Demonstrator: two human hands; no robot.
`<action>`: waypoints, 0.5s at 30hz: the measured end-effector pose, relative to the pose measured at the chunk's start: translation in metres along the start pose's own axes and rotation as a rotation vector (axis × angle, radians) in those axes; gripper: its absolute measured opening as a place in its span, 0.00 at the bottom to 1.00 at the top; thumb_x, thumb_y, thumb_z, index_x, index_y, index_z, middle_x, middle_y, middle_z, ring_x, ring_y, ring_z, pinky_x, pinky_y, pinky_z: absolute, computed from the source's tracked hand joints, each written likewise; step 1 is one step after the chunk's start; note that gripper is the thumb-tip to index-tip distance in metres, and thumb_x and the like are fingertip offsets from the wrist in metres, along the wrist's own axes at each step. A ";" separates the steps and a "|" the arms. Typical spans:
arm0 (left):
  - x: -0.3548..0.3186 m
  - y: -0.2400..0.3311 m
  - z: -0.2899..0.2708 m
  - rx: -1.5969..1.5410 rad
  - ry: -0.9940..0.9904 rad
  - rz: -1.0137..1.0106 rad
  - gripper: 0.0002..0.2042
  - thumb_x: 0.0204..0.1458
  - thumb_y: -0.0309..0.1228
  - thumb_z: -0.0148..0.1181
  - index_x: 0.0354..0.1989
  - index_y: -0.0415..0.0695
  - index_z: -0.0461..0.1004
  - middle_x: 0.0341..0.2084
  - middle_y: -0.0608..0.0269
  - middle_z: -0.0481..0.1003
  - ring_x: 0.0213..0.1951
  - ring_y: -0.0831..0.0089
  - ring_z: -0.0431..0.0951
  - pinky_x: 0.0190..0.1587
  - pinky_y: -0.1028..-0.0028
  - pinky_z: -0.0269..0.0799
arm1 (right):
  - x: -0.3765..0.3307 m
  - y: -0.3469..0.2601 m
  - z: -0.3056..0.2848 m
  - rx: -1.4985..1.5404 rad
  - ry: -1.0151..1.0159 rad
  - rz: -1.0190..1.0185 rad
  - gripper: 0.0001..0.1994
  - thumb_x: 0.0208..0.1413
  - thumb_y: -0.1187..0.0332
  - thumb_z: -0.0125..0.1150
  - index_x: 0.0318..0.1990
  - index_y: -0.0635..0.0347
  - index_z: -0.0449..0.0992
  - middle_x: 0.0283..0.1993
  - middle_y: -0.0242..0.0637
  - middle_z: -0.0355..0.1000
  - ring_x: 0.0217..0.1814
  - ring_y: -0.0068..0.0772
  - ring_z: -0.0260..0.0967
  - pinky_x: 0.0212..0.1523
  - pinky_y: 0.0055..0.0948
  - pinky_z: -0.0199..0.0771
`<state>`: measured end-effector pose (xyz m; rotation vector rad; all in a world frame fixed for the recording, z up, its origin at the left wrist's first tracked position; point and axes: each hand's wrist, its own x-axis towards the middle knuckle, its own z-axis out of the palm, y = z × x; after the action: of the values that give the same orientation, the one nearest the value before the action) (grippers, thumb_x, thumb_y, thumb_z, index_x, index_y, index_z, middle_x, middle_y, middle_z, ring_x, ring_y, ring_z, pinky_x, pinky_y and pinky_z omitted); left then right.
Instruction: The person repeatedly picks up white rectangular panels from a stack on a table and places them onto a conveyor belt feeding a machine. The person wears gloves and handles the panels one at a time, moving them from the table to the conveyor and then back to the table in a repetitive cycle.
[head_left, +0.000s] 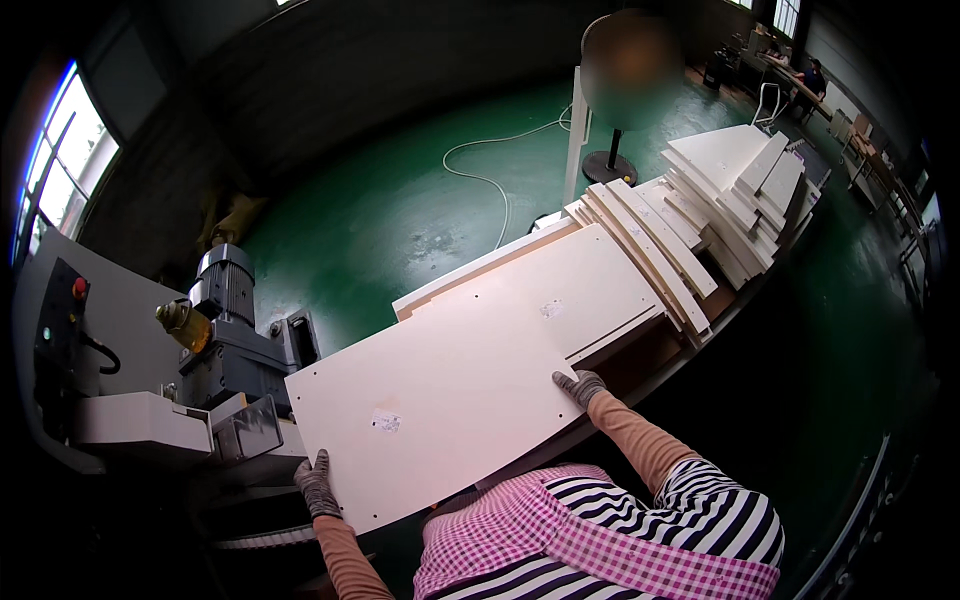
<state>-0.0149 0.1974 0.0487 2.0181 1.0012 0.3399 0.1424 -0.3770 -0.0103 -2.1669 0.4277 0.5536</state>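
A large white panel (440,370) with small dark holes and a paper label (386,421) spans the space in front of my body. My left hand (318,487), in a grey glove, grips its left edge, with the thumb on top. On the right edge my right hand (581,388), gloved alike, has its thumb over the top face. The fingers of both hands are partly hidden under the panel. Its far right part overlaps another white panel (590,275), which also bears a label.
Stacked white boards (650,245) and a pile of cut panels (740,180) reach to the far right. At left stand a machine with a grey motor (225,285) and a control box (62,320). A pedestal fan (612,165) and a pale hose (500,190) are on the green floor.
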 end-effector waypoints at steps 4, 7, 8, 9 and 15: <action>-0.009 0.030 0.070 0.111 -0.043 0.025 0.20 0.45 0.46 0.66 0.23 0.37 0.74 0.16 0.67 0.71 0.17 0.77 0.65 0.21 0.72 0.64 | 0.012 0.006 -0.049 -0.085 0.085 0.097 0.39 0.45 0.39 0.57 0.53 0.67 0.67 0.52 0.55 0.68 0.56 0.50 0.64 0.55 0.38 0.63; -0.020 0.051 0.125 -0.188 -0.082 -0.043 0.17 0.45 0.40 0.67 0.28 0.36 0.76 0.21 0.65 0.75 0.20 0.78 0.68 0.25 0.74 0.67 | 0.043 0.040 -0.066 -0.160 0.199 0.098 0.41 0.44 0.41 0.59 0.59 0.65 0.60 0.58 0.54 0.62 0.61 0.48 0.60 0.59 0.35 0.60; -0.033 0.080 0.146 -0.131 -0.092 0.025 0.16 0.47 0.39 0.66 0.30 0.36 0.75 0.23 0.65 0.75 0.21 0.78 0.69 0.26 0.75 0.67 | 0.046 0.048 -0.076 -0.202 0.253 0.102 0.42 0.44 0.41 0.59 0.60 0.64 0.58 0.59 0.53 0.61 0.62 0.47 0.59 0.60 0.35 0.60; -0.035 0.085 0.159 -0.124 -0.108 -0.033 0.15 0.47 0.37 0.65 0.31 0.35 0.75 0.24 0.65 0.75 0.22 0.78 0.69 0.27 0.75 0.68 | 0.051 0.047 -0.083 -0.250 0.291 0.084 0.43 0.44 0.41 0.60 0.61 0.64 0.57 0.60 0.52 0.60 0.63 0.46 0.58 0.60 0.34 0.60; -0.070 0.089 0.258 -0.237 -0.373 0.034 0.22 0.49 0.26 0.59 0.53 0.35 0.63 0.44 0.52 0.73 0.41 0.66 0.75 0.42 0.69 0.71 | 0.024 0.021 -0.109 -0.655 0.208 0.114 0.43 0.44 0.32 0.50 0.67 0.28 0.42 0.73 0.39 0.27 0.73 0.54 0.18 0.64 0.63 0.22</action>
<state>0.1290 -0.0310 -0.0321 1.7981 0.6622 0.0876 0.1784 -0.4793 0.0243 -2.8587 0.5374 0.5877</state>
